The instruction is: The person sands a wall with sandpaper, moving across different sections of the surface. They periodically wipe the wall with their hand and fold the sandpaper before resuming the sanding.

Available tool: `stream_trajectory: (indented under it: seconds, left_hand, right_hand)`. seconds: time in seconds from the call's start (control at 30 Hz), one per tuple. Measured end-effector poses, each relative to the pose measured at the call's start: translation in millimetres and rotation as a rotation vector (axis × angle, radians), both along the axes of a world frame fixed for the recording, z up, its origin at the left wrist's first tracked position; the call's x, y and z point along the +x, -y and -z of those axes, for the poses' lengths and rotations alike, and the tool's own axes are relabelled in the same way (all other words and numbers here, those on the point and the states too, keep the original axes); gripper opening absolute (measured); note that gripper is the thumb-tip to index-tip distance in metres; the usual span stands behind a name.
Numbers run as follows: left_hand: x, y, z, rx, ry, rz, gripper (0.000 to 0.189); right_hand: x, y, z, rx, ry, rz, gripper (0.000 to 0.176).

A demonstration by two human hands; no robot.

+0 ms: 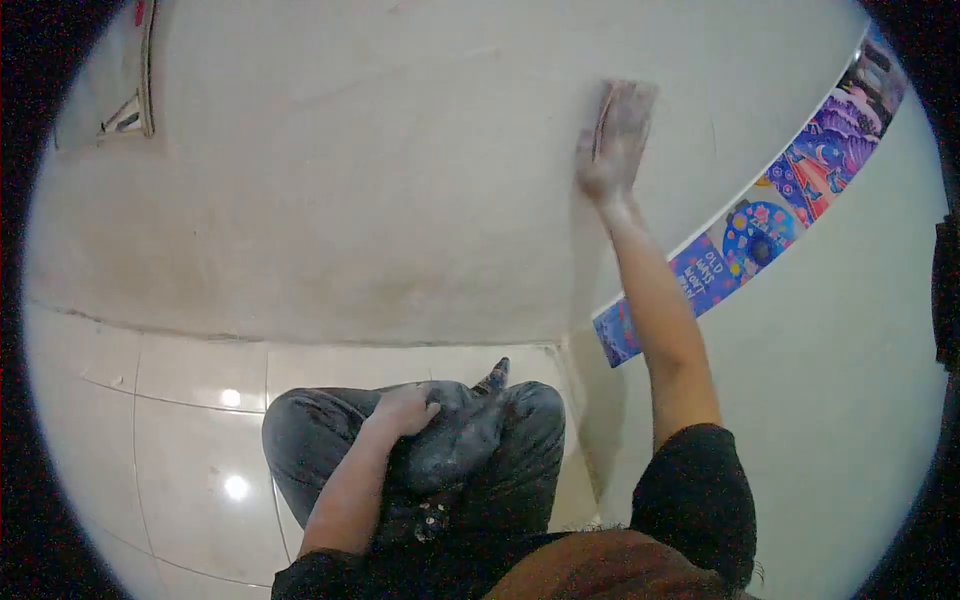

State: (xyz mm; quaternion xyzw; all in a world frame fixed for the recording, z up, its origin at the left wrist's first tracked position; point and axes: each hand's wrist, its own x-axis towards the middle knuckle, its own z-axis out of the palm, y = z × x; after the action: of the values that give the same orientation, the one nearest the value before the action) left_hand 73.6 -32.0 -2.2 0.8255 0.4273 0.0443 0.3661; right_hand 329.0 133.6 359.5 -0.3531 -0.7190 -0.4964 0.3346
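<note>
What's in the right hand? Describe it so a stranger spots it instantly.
Face the pale wall and follow the bare right arm up past the colourful picture strip. The right hand at its end holds a flat pad. Unlike the bright strip, it is plain, dull grey-brown.

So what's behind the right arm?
A strip of bright pictures on the pale wall. It shows on both sides of the right arm; the part straight behind the arm is hidden.

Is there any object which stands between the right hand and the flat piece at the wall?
Nothing visible does: the right hand holds the flat piece, seemingly against the wall. The colourful strip runs along farther to the right, apart from the piece.
</note>
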Motion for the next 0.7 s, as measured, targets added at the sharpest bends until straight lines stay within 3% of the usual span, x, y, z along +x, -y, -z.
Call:
stream_trajectory:
  seconds: [0.07, 0.13, 0.3, 0.4, 0.47, 0.53, 0.6, 0.7]
  left_hand:
    - [1, 2, -8, -0.006, -0.012, -0.024, 0.052]
    - [4, 1, -13, 0.012, -0.05, -0.014, 0.053]
    - [6, 0, -32, -0.062, -0.087, -0.018, 0.05]
    - [8, 0, -28, -0.007, -0.096, -0.019, 0.047]
    - [9, 3, 0, 0.104, -0.025, -0.037, 0.045]
    - [8, 2, -5, 0.056, -0.022, -0.026, 0.045]
    - [5, 0, -3, 0.027, -0.003, -0.027, 0.044]
    - [3, -4, 10, 0.011, 0.017, -0.05, 0.045]
  right_hand:
    - [-7, 4, -54, 0.029, -0.126, 0.026, 0.065]
    - [-13, 0, -108, 0.089, -0.357, -0.09, 0.066]
    - [3, -22, -169, 0.306, -0.396, -0.053, 0.065]
    - [19, -15, -100, 0.164, -0.234, -0.078, 0.07]
    - [13, -1, -25, 0.032, -0.314, 0.003, 0.069]
    - [17, 15, 53, -0.089, -0.398, 0.083, 0.069]
    - [52, 9, 128, -0.09, -0.303, 0.086, 0.072]
    - [64, 12, 123, -0.082, -0.236, 0.111, 0.071]
